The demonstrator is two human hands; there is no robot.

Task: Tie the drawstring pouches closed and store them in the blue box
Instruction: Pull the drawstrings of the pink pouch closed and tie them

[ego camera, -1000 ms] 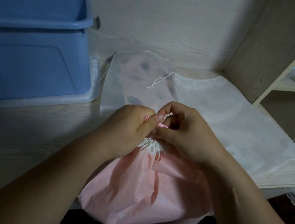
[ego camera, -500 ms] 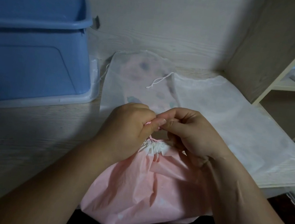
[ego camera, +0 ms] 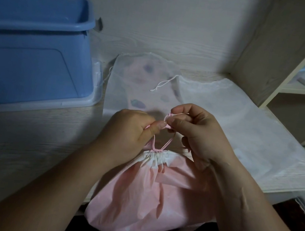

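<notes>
Left hand: our left hand (ego camera: 132, 130), to the right of the blue plastic box (ego camera: 35, 58) and nearer to us, pinches one strand of the thin pink cord (ego camera: 156, 150) between thumb and forefinger; the other fingers are curled in.
Right hand: our right hand (ego camera: 197, 132), further right of the blue box, pinches a small loop of the same cord between thumb and forefinger.
Why this hold: we judge that the two hands stay close together above the neck so that one strand can pass through the loop of the other and make the knot.
Pink cord: two strands rise from the gathered neck and spread apart to the two hands; both look slightly tense.
Pouch, place: the pink drawstring pouch of thin crinkled fabric (ego camera: 147, 201) lies to the right of the blue box and closer to us, on the front edge of the pale wooden table (ego camera: 19, 147), with its bottom hanging over this edge.
Pouch, look: the mouth is already drawn shut into a tight white ruffle; the body is full and rounded, with soft folds. What is inside, we cannot tell.
Blue box: it stands open and within reach, probably so that we can drop the pouch in when it is tied.
Other pouches: two flat white translucent pouches (ego camera: 234, 115) lie to the right of the blue box, behind our hands, one with a loose white cord (ego camera: 163, 83); they seem to wait for their turn.
</notes>
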